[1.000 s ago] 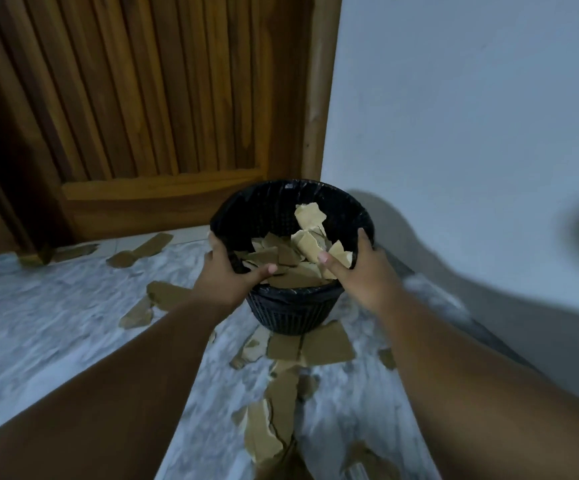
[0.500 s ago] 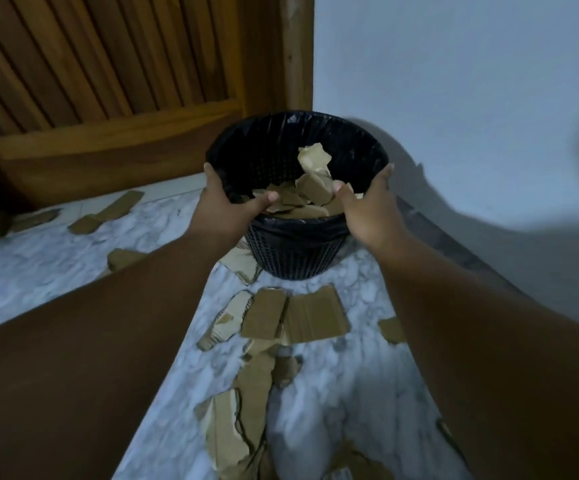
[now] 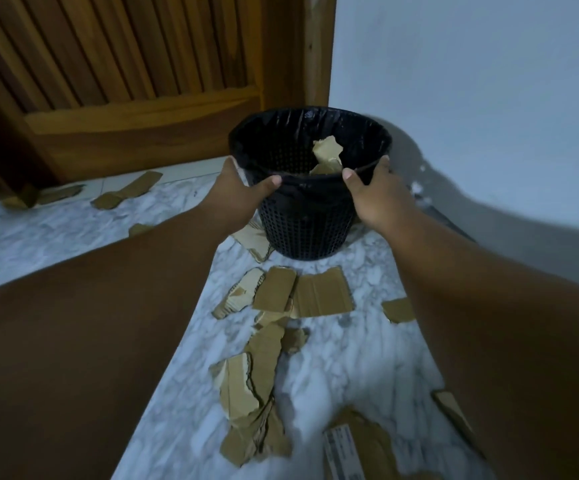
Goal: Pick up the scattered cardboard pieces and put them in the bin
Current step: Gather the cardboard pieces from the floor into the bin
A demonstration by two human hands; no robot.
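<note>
Bin (image 3: 310, 223) | rim gripped between left hand (image 3: 237, 194), right hand (image 3: 379, 197) | cardboard pieces (image 3: 327, 154) inside

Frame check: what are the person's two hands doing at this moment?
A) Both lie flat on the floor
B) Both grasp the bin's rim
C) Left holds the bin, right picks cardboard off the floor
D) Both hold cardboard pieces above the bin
B: the left hand and the right hand each curl over the rim of the black bin, thumbs on its near edge.

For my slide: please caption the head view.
Left hand and right hand grip the black bin at its rim; cardboard pieces litter the marble floor.
</note>
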